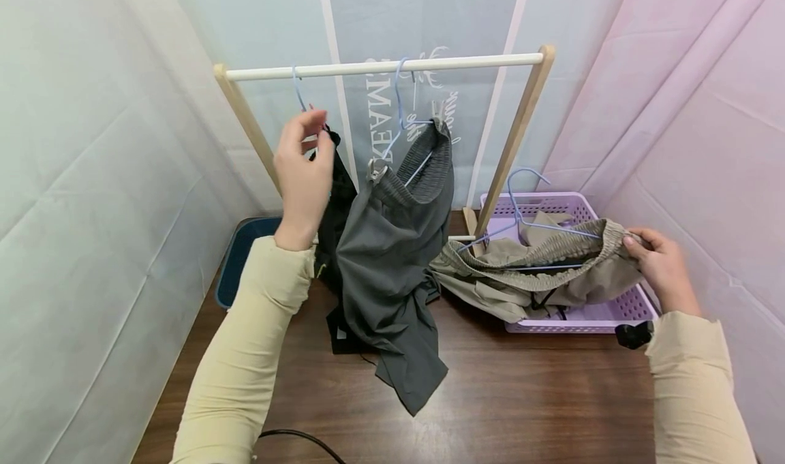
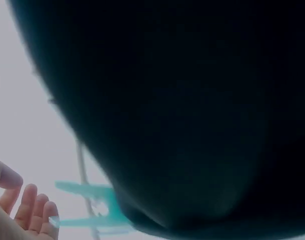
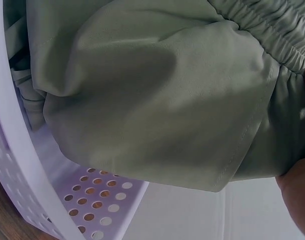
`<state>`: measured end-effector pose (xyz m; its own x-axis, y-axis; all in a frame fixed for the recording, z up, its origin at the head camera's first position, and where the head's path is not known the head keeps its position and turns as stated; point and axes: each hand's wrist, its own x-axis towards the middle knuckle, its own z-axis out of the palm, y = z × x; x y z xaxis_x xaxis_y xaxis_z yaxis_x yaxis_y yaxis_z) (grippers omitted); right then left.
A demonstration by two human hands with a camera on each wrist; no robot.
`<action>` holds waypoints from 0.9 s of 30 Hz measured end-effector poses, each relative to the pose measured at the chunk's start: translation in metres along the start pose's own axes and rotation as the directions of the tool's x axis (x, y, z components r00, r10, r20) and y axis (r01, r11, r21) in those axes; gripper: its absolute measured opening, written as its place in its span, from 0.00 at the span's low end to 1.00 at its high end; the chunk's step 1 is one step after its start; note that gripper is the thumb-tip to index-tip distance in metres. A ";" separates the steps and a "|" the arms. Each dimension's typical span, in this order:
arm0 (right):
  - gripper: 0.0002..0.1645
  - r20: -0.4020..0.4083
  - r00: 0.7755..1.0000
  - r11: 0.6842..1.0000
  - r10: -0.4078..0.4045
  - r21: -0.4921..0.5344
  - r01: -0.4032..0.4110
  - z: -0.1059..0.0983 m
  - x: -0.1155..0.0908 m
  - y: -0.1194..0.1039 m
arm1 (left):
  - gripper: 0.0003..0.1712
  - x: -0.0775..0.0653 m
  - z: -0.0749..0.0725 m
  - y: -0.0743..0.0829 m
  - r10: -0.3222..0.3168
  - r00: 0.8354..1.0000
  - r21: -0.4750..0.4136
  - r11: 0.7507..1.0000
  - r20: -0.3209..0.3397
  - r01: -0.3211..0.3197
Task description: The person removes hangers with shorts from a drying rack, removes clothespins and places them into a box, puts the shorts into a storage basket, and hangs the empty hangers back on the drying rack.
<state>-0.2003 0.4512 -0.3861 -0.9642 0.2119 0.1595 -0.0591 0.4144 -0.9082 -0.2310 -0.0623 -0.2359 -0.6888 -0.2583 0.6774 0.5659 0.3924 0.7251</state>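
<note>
Khaki garment (image 1: 548,283) pinched at its waistband corner by right hand (image 1: 665,266), partly over lilac basket (image 1: 582,326) at right; left hand (image 1: 303,171) held released, loosely curved, beside black garment (image 1: 336,205) hung at left.

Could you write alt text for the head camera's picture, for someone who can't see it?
A person's right hand grips the waistband of a beige garment on a blue hanger, partly over a purple basket, while the left hand is raised near black clothing. A dark gray garment hangs from a white rail between the hands.
</note>
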 end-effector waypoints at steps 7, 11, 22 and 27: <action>0.20 -0.005 1.000 0.999 -0.003 0.040 0.003 0.001 0.001 0.004 | 0.17 -0.015 0.011 0.019 0.009 0.979 0.065 0.998 0.203 -0.023; 0.20 -0.009 1.000 0.999 -0.001 0.048 0.001 0.001 0.001 0.004 | 0.17 -0.022 0.013 0.027 -0.006 0.962 0.059 0.998 0.272 -0.010; 0.19 -0.044 0.999 1.000 -0.015 0.012 0.015 0.002 0.000 0.003 | 0.17 -0.050 0.031 0.049 0.032 0.929 -0.003 0.999 0.369 -0.033; 0.22 -0.089 0.995 0.997 -0.052 -0.063 0.047 0.005 0.000 0.001 | 0.18 -0.066 0.049 0.048 -0.009 0.903 0.022 1.000 0.430 -0.001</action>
<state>-0.2012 0.4474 -0.3892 -0.9328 0.2682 0.2407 -0.0878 0.4786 -0.8736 -0.1804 0.0173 -0.2521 -0.8216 0.1431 0.5519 0.5565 0.4117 0.7217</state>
